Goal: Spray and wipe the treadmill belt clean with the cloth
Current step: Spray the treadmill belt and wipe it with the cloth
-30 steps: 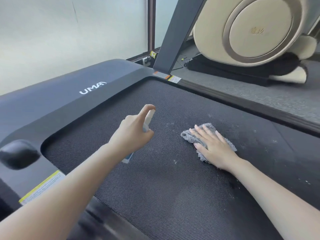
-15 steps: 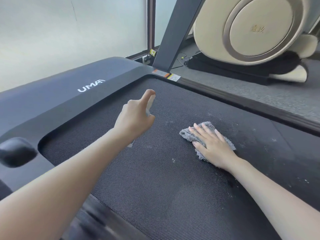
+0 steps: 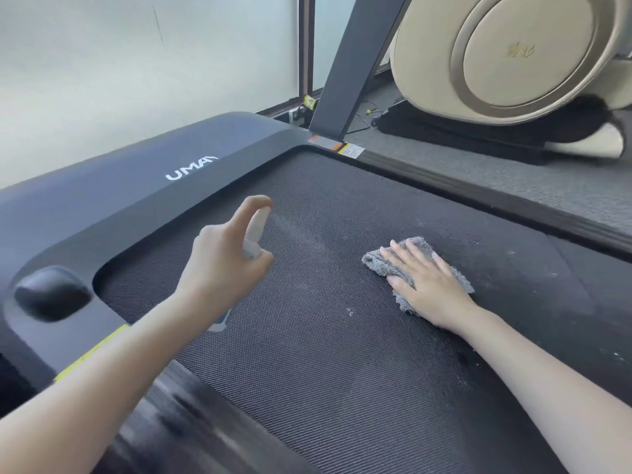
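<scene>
The black textured treadmill belt (image 3: 325, 354) fills the middle of the head view, dusty with pale specks on its right part. My left hand (image 3: 222, 261) grips a small white spray bottle (image 3: 254, 230) above the belt's front left, index finger on its top, nozzle aimed at the belt; a faint mist hangs before it. The hand hides most of the bottle; its lower end (image 3: 219, 321) shows below the wrist. My right hand (image 3: 427, 285) lies flat, fingers straight, pressing a crumpled grey cloth (image 3: 379, 261) onto the belt at right of centre.
The grey motor cover (image 3: 136, 172) marked UMAY borders the belt's front. A slanted upright post (image 3: 349, 70) rises at the back. A side rail (image 3: 513, 206) runs along the right, with grey carpet and a beige massage chair (image 3: 513, 53) beyond. Frosted window behind.
My left hand with the spray bottle has shifted slightly over the belt's front left, and a faint mist now shows at the nozzle. My right hand stays flat on the cloth.
</scene>
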